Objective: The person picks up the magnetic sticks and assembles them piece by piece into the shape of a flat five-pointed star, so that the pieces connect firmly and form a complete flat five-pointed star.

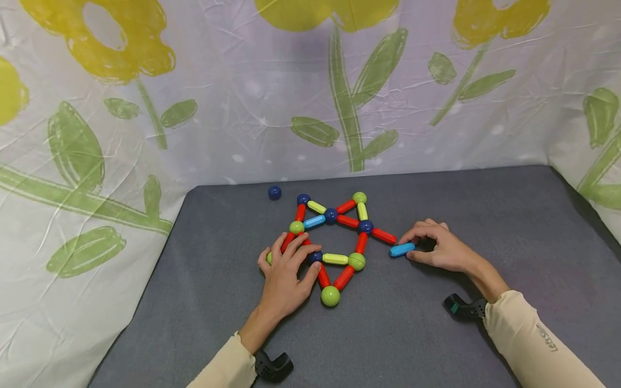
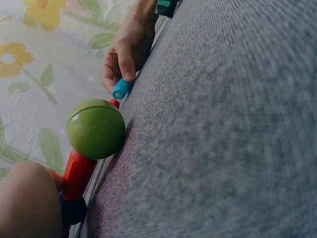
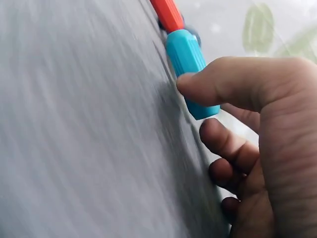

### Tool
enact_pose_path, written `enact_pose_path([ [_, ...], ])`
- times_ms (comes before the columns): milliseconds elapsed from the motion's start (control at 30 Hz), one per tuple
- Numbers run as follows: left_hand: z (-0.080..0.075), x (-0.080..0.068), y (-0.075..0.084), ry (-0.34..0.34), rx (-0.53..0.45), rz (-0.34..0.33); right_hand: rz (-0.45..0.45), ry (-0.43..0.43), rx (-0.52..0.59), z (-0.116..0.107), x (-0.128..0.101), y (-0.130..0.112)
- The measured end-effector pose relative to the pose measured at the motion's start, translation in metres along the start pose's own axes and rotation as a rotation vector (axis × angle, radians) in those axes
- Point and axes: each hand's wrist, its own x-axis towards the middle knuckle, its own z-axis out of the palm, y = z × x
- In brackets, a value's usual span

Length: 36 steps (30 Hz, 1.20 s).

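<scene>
A magnetic ball-and-rod structure of red, yellow-green and light-blue rods (image 1: pixel 335 259) joined by green and dark-blue balls lies flat on the grey table. Over its left part my left hand (image 1: pixel 286 277) is spread, thumb and index finger on either side of a dark-blue ball (image 1: pixel 315 257), hiding some pieces. To the right, my right hand (image 1: pixel 443 248) pinches a light-blue rod (image 3: pixel 185 52) between thumb and fingers. That rod is close to the end of a red rod (image 1: pixel 384 235) jutting from the structure; whether they touch I cannot tell. The nearest green ball (image 2: pixel 96 129) looms large in the left wrist view.
A loose dark-blue ball (image 1: pixel 274 192) sits near the table's back edge, left of the structure. Behind the grey table (image 1: pixel 194 323) hangs a white sheet (image 1: pixel 233 108) with yellow flowers and green leaves. Dark bands with camera mounts (image 1: pixel 274 366) are on both wrists.
</scene>
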Motion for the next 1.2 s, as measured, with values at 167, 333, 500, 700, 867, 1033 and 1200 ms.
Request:
enact_pose_path([
  [167,-0.001,0.0,0.0,-0.002,0.005,0.003,-0.054,0.032,0.038,0.015,0.004,-0.011],
  [333,-0.001,0.0,0.0,0.004,0.008,0.012,-0.104,0.116,0.037,0.028,0.006,-0.02],
  [500,-0.001,0.001,0.001,-0.004,0.005,0.005,-0.191,0.146,-0.016,0.039,0.01,-0.027],
  [700,-0.002,0.002,0.001,-0.004,0.007,0.007,-0.204,0.153,-0.017,0.044,0.012,-0.03],
  [867,-0.002,0.002,0.001,0.0,0.004,0.016,-0.144,0.147,0.067,0.043,0.011,-0.03],
  [1033,-0.002,0.001,0.0,-0.039,0.021,0.007,-0.092,0.187,0.168,0.042,0.01,-0.03],
  [1200,-0.001,0.0,-0.001,-0.045,0.009,-0.008,-0.03,0.21,0.2,0.042,0.01,-0.029],
])
